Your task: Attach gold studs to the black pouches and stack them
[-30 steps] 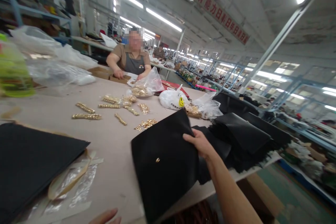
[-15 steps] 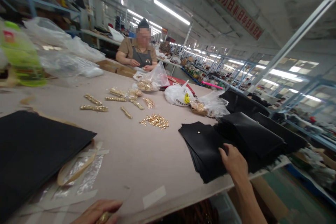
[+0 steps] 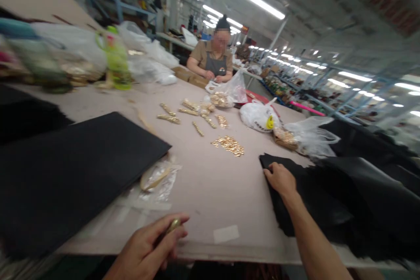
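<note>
My left hand (image 3: 154,245) is closed around a brass-coloured metal piece (image 3: 173,225) above the table's near edge. Only the rounded end of that piece shows between thumb and fingers. At the right, my right hand (image 3: 280,179) has its fingers bent over the upper left edge of a stack of thin black sheets (image 3: 306,210), which look like leather. Its fingertips are partly hidden against the black. Beyond the hands lies a loose pile of small gold metal parts (image 3: 229,145), with several short gold rows (image 3: 197,129) farther off.
A large black sheet stack (image 3: 85,166) covers the table's left side, beside a clear plastic bag (image 3: 164,188). Plastic bags (image 3: 257,116) with gold parts and a yellow-green jug (image 3: 116,61) stand farther back. Across the table (image 3: 203,175) sits a person (image 3: 211,57).
My right hand has moved to the upper left edge of the black sheets. My left hand has come up further into view, still holding the brass-coloured piece. The whole view has swung left.
</note>
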`<action>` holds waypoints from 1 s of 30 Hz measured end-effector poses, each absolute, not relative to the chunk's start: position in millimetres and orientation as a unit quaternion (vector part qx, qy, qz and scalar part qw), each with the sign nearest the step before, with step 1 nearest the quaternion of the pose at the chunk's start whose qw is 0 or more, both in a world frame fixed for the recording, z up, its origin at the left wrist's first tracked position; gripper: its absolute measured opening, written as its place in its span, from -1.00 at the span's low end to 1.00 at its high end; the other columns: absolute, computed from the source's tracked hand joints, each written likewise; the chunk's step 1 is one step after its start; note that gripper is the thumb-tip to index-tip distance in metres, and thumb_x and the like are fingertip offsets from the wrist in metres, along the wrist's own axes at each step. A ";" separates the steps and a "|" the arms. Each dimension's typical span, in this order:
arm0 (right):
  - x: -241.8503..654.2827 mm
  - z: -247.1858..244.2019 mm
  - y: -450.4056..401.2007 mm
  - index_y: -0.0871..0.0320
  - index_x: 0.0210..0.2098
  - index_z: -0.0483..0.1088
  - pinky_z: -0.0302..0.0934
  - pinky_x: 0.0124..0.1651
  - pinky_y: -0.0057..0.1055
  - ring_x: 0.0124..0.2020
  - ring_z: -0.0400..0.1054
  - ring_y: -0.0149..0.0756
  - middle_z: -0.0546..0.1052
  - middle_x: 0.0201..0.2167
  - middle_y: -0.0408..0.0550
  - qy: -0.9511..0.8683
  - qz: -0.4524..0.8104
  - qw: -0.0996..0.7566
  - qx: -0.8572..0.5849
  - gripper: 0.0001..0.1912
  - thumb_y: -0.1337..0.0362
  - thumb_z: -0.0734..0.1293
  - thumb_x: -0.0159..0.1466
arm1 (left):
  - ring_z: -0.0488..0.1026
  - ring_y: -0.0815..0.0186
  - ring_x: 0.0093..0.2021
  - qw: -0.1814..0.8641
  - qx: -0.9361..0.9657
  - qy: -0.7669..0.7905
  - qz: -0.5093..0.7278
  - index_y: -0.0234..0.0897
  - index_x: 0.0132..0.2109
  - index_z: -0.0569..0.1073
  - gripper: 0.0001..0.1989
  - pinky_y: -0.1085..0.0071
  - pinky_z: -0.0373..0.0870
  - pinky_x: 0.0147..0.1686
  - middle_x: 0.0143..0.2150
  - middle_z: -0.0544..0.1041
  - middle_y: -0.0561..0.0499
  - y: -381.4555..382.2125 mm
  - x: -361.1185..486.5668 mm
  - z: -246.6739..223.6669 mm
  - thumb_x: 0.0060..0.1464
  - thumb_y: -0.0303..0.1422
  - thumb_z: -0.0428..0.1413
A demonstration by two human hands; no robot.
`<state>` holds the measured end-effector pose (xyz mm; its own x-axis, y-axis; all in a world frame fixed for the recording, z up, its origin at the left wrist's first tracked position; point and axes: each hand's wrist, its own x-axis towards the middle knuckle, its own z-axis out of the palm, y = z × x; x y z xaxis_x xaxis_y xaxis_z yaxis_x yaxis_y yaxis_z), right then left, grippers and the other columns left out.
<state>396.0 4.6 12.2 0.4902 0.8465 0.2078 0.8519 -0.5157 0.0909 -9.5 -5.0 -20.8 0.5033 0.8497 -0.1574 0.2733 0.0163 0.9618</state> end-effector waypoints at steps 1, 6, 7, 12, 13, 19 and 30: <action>387.1 14.4 9.2 0.25 -0.14 0.46 0.25 -0.21 -0.30 -0.23 0.45 -0.11 0.55 -0.23 0.14 -0.503 -0.099 0.035 -0.858 -0.69 0.16 0.25 0.27 | 0.47 0.33 -0.46 0.562 0.654 0.435 0.258 -0.23 0.05 0.50 -0.58 0.51 0.44 -0.45 -0.48 0.52 0.09 -3.1 -11.1 -12.2 0.21 -0.08 0.02; 278.4 26.5 8.9 0.13 -0.15 0.53 0.33 -0.21 -0.37 -0.28 0.47 -0.22 0.60 -0.25 -0.01 -0.630 0.222 0.316 -0.674 -0.68 0.07 0.33 0.23 | 0.50 0.33 -0.15 0.509 0.702 0.399 0.299 -0.18 0.08 0.45 -0.68 0.49 0.42 -0.15 -0.14 0.57 0.03 6.3 -16.5 9.5 0.29 -0.22 -0.04; 251.2 29.5 4.3 0.12 -0.16 0.54 0.33 -0.22 -0.38 -0.29 0.47 -0.25 0.60 -0.28 -0.04 -0.640 0.278 0.331 -0.635 -0.71 0.08 0.33 0.24 | 0.49 0.33 -0.11 0.484 0.719 0.393 0.309 -0.17 0.08 0.43 -0.70 0.47 0.41 -0.11 -0.11 0.56 0.03 6.5 -17.7 10.1 0.31 -0.25 -0.05; 158.1 36.0 -6.2 0.09 -0.17 0.55 0.35 -0.21 -0.43 -0.29 0.49 -0.29 0.61 -0.29 -0.09 -0.644 0.434 0.334 -0.535 -0.80 0.23 0.32 0.27 | 0.44 0.21 -0.07 0.240 0.827 0.367 0.353 -0.30 0.04 0.40 -0.74 0.24 0.43 -0.04 -0.10 0.52 -0.09 8.3 -28.8 6.0 0.31 -0.43 -0.10; 149.8 35.0 -5.5 0.10 -0.17 0.55 0.35 -0.17 -0.42 -0.26 0.49 -0.29 0.61 -0.27 -0.08 -0.636 0.445 0.343 -0.529 -0.81 0.25 0.32 0.26 | 0.44 0.18 -0.08 0.190 0.839 0.367 0.355 -0.34 0.05 0.40 -0.73 0.20 0.45 -0.06 -0.10 0.52 -0.11 9.2 -31.9 4.6 0.31 -0.45 -0.11; 125.0 21.8 0.3 0.15 -0.23 0.54 0.36 -0.14 -0.37 -0.25 0.49 -0.24 0.61 -0.28 -0.03 -0.590 0.453 0.395 -0.539 -0.84 0.26 0.37 0.21 | 0.48 0.16 -0.14 0.059 0.859 0.379 0.339 -0.44 0.09 0.35 -0.71 0.19 0.52 -0.15 -0.13 0.54 -0.16 10.0 -45.7 -4.4 0.30 -0.48 -0.11; 113.8 14.1 -1.2 0.14 -0.24 0.57 0.37 -0.12 -0.33 -0.25 0.50 -0.22 0.63 -0.28 -0.02 -0.564 0.471 0.408 -0.542 -0.83 0.27 0.39 0.18 | 0.53 0.19 -0.20 0.044 0.859 0.406 0.308 -0.44 0.08 0.34 -0.70 0.23 0.55 -0.17 -0.20 0.56 -0.14 7.0 -49.5 -10.6 0.31 -0.49 -0.16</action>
